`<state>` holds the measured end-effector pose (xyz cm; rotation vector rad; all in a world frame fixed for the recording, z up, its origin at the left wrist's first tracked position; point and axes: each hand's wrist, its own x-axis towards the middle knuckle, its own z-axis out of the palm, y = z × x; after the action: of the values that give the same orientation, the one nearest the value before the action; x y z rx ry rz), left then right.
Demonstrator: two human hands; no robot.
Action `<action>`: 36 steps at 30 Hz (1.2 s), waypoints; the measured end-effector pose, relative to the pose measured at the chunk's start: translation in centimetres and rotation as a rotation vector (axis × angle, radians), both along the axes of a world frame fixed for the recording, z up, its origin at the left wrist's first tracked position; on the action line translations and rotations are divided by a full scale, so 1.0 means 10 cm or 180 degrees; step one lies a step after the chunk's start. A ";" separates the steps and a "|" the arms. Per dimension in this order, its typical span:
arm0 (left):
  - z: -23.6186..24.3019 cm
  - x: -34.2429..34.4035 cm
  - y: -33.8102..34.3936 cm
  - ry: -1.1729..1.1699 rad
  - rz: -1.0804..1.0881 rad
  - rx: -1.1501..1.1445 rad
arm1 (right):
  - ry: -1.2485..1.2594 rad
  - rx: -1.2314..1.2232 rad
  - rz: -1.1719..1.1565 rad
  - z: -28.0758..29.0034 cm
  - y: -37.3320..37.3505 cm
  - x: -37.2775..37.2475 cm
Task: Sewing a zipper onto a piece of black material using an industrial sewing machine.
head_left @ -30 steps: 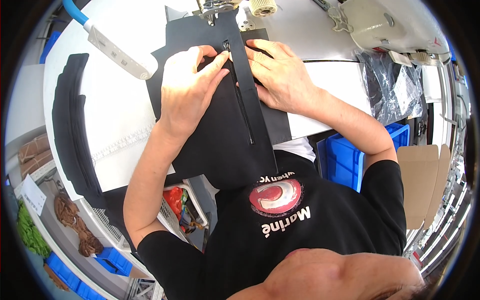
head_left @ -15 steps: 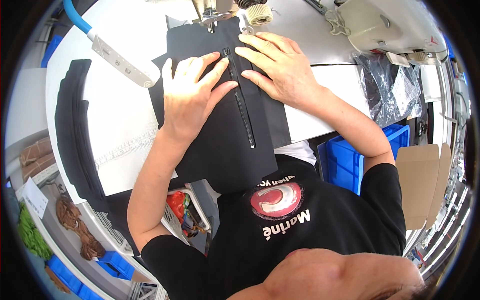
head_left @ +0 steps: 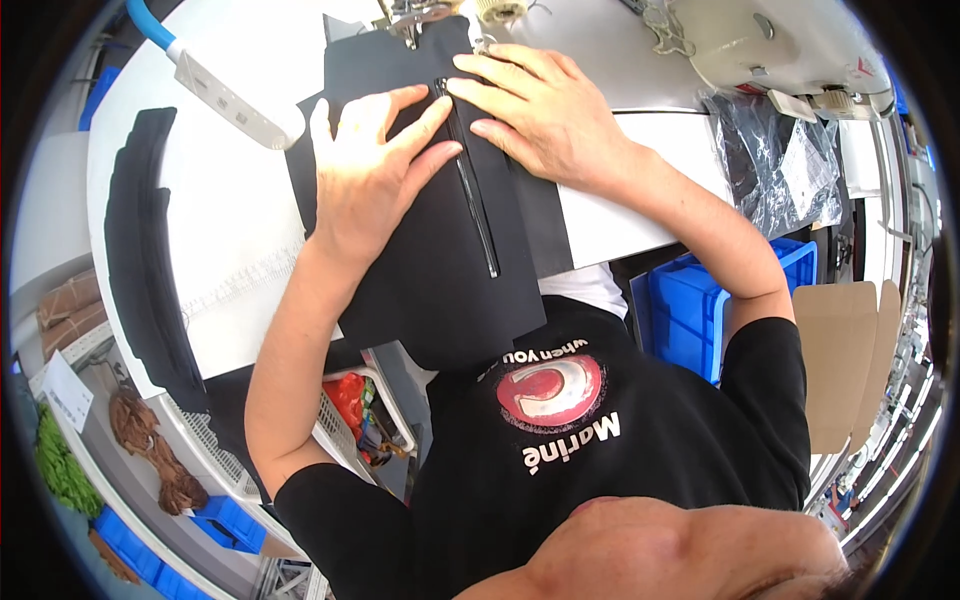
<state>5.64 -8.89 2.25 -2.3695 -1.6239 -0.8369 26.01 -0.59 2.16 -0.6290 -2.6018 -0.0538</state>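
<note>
Your left hand (head_left: 370, 165) has its fingers open and spread, with tips at the left side of the zipper (head_left: 472, 205) near its far end; your right hand (head_left: 545, 115) is open too, palm down, its fingers reaching left over the cloth, with tips just right of the zipper; the zipper lies in the black cloth (head_left: 420, 275), long and thin; its far end points at the sewing machine (head_left: 411, 28), and its near end points back at your tummy, leaning a bit to your right; the cloth's long way runs much the same; its far part is at the machine's metal foot, but I cannot tell if it is pinned; a white lamp (head_left: 230, 105) hangs to the left, past it a pile of black strips (head_left: 140, 250); a clear plastic bag (head_left: 780, 165) and a blue bin (head_left: 690, 305) are off to the right.
</note>
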 end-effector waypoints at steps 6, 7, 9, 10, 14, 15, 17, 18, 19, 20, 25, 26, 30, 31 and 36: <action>-0.03 -0.01 0.00 0.0138 0.0008 0.0079 | 0.0195 -0.0094 0.0224 -0.06 0.04 0.00; -0.04 -0.01 0.00 0.0130 -0.0002 0.0105 | 0.0180 -0.0058 0.0235 -0.06 0.04 0.00; -0.05 -0.02 0.00 0.0081 0.0033 0.0146 | 0.0194 -0.0199 0.0309 -0.06 0.03 0.00; -0.05 -0.02 0.00 0.0157 0.0033 0.0150 | 0.0182 -0.0222 0.0294 -0.06 0.03 0.00; -0.07 -0.03 0.00 0.0238 0.0038 0.0212 | 0.0103 -0.0170 0.0333 -0.04 0.04 -0.01; -0.07 -0.03 0.00 0.0219 0.0046 0.0261 | 0.0071 -0.0198 0.0331 -0.04 0.04 -0.01; -0.08 -0.02 0.00 0.0295 0.0059 0.0323 | 0.0022 -0.0044 0.0297 -0.03 0.04 -0.02; -0.08 -0.02 -0.01 0.0272 0.0061 0.0420 | -0.0011 0.0104 0.0308 -0.03 0.04 -0.02; -0.08 -0.02 -0.02 0.0310 0.0071 0.0390 | -0.0040 0.0102 0.0274 -0.03 0.05 -0.02; -0.08 -0.01 -0.02 0.0319 0.0107 0.0382 | -0.0040 0.0112 0.0287 -0.02 0.05 -0.03; -0.05 0.00 -0.03 0.0286 0.0113 0.0411 | -0.0051 0.0134 0.0226 -0.02 0.03 -0.04; -0.04 0.00 -0.02 0.0313 0.0106 0.0412 | -0.0073 0.0176 0.0184 -0.03 0.02 -0.04; -0.01 0.01 -0.03 0.0256 0.0084 0.0357 | 0.0176 0.0008 0.0225 -0.04 0.03 -0.02; -0.01 0.01 -0.04 0.0214 0.0085 0.0268 | 0.0399 -0.0251 0.0213 -0.04 0.04 -0.01; 0.01 0.00 -0.04 0.0219 0.0098 0.0142 | 0.0440 -0.0424 0.0250 -0.01 0.07 0.03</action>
<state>5.62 -9.29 2.38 -2.3108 -1.5941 -0.7689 26.32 0.08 2.08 -0.5549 -2.5075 0.1829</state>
